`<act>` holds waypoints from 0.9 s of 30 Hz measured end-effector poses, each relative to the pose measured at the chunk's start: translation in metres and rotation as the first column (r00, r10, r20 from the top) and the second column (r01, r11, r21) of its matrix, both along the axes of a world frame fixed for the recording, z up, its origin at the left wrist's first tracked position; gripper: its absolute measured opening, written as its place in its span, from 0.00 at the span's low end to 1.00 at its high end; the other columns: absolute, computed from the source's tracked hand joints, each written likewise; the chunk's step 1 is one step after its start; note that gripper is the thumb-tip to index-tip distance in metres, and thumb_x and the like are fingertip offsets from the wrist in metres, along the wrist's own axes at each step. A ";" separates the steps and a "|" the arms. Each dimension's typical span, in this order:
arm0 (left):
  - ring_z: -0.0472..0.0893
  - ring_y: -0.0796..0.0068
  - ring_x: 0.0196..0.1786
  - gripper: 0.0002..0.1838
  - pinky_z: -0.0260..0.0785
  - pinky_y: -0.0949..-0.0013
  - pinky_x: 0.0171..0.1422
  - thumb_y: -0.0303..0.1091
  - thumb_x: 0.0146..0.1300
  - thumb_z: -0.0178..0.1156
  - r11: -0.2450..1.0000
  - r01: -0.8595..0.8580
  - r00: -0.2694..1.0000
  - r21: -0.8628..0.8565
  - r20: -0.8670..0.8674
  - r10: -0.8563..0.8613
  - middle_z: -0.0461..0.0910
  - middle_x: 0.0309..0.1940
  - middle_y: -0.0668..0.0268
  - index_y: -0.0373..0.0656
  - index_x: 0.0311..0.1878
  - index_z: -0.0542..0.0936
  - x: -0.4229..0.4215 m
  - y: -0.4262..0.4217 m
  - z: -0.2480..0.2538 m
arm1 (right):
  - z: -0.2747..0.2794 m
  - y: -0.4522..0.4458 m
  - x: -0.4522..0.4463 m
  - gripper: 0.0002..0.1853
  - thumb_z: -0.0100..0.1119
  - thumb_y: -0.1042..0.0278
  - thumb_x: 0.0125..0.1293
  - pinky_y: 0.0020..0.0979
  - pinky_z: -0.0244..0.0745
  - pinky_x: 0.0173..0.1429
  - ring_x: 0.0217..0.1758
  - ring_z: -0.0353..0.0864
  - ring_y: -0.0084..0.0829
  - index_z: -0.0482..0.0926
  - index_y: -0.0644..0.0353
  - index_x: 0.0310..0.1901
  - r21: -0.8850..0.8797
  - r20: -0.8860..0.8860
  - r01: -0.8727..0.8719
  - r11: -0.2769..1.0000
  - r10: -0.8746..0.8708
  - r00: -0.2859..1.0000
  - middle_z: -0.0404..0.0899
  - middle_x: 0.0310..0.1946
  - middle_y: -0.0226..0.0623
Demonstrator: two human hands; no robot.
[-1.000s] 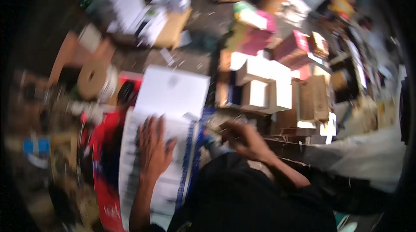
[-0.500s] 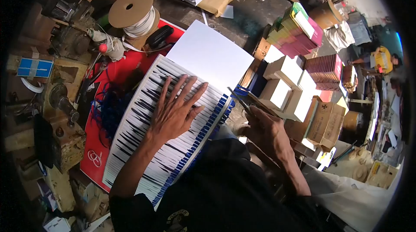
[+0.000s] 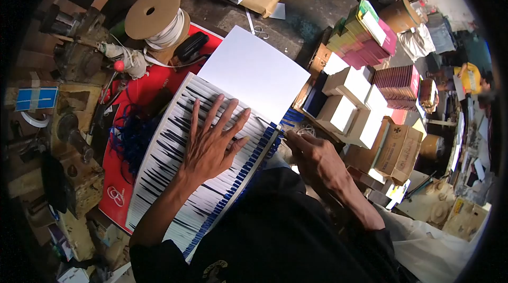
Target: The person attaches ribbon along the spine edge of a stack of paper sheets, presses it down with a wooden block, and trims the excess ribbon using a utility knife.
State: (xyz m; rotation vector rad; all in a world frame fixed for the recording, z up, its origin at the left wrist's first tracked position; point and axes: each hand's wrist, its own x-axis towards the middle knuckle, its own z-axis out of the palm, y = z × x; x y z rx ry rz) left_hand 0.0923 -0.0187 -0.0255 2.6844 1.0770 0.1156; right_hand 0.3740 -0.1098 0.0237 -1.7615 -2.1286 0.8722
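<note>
My left hand (image 3: 211,143) lies flat, fingers spread, on a long, stepped stack of white book blocks (image 3: 159,164) with dark gaps between them. Short blue bands (image 3: 233,185) line the stack's edge nearest my body. My right hand (image 3: 316,156) is closed around a thin, dark, pointed blade (image 3: 265,121) at the stack's upper right corner. Its handle is hidden in my fist, so I cannot tell whether it is a knife or scissors. Beyond the stack lies a blank white sheet (image 3: 254,63).
A red board (image 3: 114,188) lies under the stack, with a tangle of blue strips (image 3: 132,137) on it. A spool of white cord (image 3: 164,29) stands at upper left beside metal machinery (image 3: 71,124). White blocks (image 3: 346,100) and a cardboard box (image 3: 397,151) are at right. A person (image 3: 468,78) is far off.
My right hand has moved slightly left and down, bringing the blade from beside the stack onto its corner. My left hand stays spread on the stack.
</note>
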 end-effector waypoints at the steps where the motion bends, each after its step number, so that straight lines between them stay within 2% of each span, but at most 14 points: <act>1: 0.46 0.51 0.90 0.35 0.26 0.28 0.90 0.58 0.80 0.51 1.000 -0.003 1.000 -0.003 0.002 0.003 0.56 0.86 0.61 0.63 0.86 0.62 0.000 -0.001 -0.001 | 0.002 0.001 -0.001 0.28 0.61 0.74 0.73 0.50 0.83 0.32 0.31 0.88 0.54 0.72 0.57 0.74 -0.003 0.002 -0.003 1.000 0.003 1.000 0.87 0.42 0.57; 7: 0.45 0.50 0.90 0.35 0.27 0.27 0.89 0.57 0.80 0.53 1.000 -0.001 1.000 0.003 0.029 0.001 0.57 0.86 0.58 0.63 0.86 0.62 0.001 -0.001 -0.001 | 0.019 0.008 -0.003 0.16 0.60 0.73 0.75 0.47 0.82 0.29 0.29 0.87 0.48 0.79 0.61 0.62 -0.031 0.031 0.001 1.000 0.000 1.000 0.87 0.36 0.52; 9: 0.45 0.50 0.90 0.36 0.26 0.26 0.89 0.57 0.79 0.54 1.000 0.003 0.999 0.014 0.033 -0.003 0.57 0.86 0.58 0.63 0.86 0.62 0.000 -0.001 -0.002 | 0.032 0.014 -0.005 0.13 0.68 0.72 0.71 0.46 0.88 0.45 0.42 0.92 0.51 0.82 0.64 0.54 -0.031 0.085 -0.012 0.999 0.015 0.996 0.90 0.42 0.49; 11: 0.45 0.49 0.90 0.36 0.26 0.26 0.89 0.57 0.79 0.55 1.000 0.002 0.999 0.010 0.043 -0.002 0.57 0.86 0.58 0.63 0.86 0.62 0.000 -0.001 -0.005 | 0.022 0.013 0.006 0.08 0.58 0.73 0.75 0.43 0.80 0.28 0.27 0.86 0.44 0.81 0.62 0.52 -0.160 0.216 -0.027 0.987 0.061 0.974 0.84 0.29 0.46; 14: 0.45 0.49 0.90 0.37 0.26 0.26 0.89 0.57 0.78 0.56 1.000 0.005 0.999 0.010 0.050 -0.006 0.57 0.86 0.58 0.63 0.86 0.61 -0.001 -0.001 -0.006 | 0.050 0.021 0.002 0.09 0.52 0.74 0.78 0.46 0.81 0.30 0.29 0.87 0.49 0.81 0.63 0.51 -0.136 0.285 -0.084 0.987 0.121 0.951 0.84 0.30 0.49; 21: 0.44 0.49 0.90 0.39 0.26 0.26 0.89 0.59 0.77 0.57 1.000 0.000 1.000 0.010 -0.001 0.000 0.54 0.87 0.61 0.63 0.87 0.60 0.000 0.000 -0.004 | 0.042 0.021 0.001 0.09 0.52 0.75 0.77 0.48 0.82 0.31 0.32 0.89 0.49 0.81 0.63 0.51 -0.173 0.273 -0.068 0.983 0.114 0.955 0.85 0.31 0.49; 27: 0.43 0.50 0.91 0.37 0.26 0.27 0.89 0.59 0.78 0.54 1.000 -0.011 1.000 -0.001 -0.006 0.011 0.53 0.88 0.61 0.63 0.86 0.62 -0.001 -0.001 -0.005 | 0.043 0.024 0.002 0.07 0.54 0.76 0.76 0.46 0.81 0.27 0.31 0.89 0.45 0.81 0.65 0.48 -0.240 0.255 -0.040 0.970 0.103 0.961 0.84 0.31 0.50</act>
